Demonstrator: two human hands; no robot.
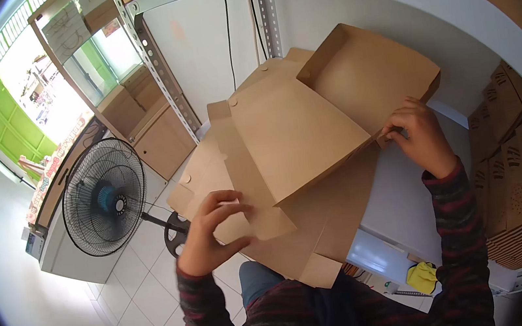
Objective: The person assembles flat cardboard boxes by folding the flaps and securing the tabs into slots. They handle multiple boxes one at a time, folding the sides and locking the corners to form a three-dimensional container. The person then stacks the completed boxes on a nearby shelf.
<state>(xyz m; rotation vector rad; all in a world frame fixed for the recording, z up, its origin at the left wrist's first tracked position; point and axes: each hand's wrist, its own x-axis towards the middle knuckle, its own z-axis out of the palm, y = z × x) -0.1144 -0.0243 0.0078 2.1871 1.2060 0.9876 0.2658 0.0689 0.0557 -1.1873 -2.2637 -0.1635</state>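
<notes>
A brown cardboard box (300, 131), partly folded, lies before me. Its tray-like section (371, 69) has raised walls at the far right, while a wide flat panel with side flaps spreads to the left. My right hand (419, 135) pinches a small tab at the box's near right corner. Over the left side flap (269, 222) is my left hand (212, 232), thumb and fingers curved and apart. The flap's edge near those fingertips is blurred, so contact there is unclear. Another flat cardboard sheet (328, 220) lies beneath the box, its near end reaching my body.
A standing fan (105, 196) is at the left on the tiled floor (141, 281). Folded brown boxes (515, 189) are stacked at the right. A yellow cloth (422, 277) lies below the white table (378, 203). A metal shelf frame (159, 64) and a glass-fronted cabinet (150, 121) stand behind.
</notes>
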